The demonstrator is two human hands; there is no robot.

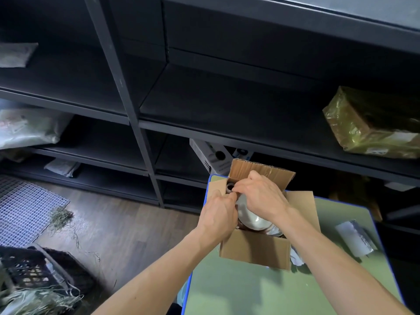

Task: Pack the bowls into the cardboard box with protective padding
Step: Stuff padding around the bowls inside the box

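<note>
The bowls point(253, 220) sit inside the cardboard box point(254, 248), a glossy white stack leaning on edge against its left wall, with only the near rims showing under the wrists. Both hands are down in the box. The left hand point(219, 214) comes in over the left flap and the right hand point(261, 197) lies across the opening. Their curled fingertips meet at the box's far-left corner beside a small dark ring-shaped thing point(230, 187). Whether they pinch that, a bowl rim or some wrapping I cannot tell. The bowls look glazed, so likely hard, slick, fairly heavy as a stack and prone to chip where rim knocks rim. They are best taken with fingers spread under the base or hooked over the rim, one at a time, not squeezed by the walls. A silvery-grey padding sheet point(354, 239) lies on the green worktop point(261, 292) to the right of the box. It looks light and limp, and should crumple easily into the gaps around the stack.
</note>
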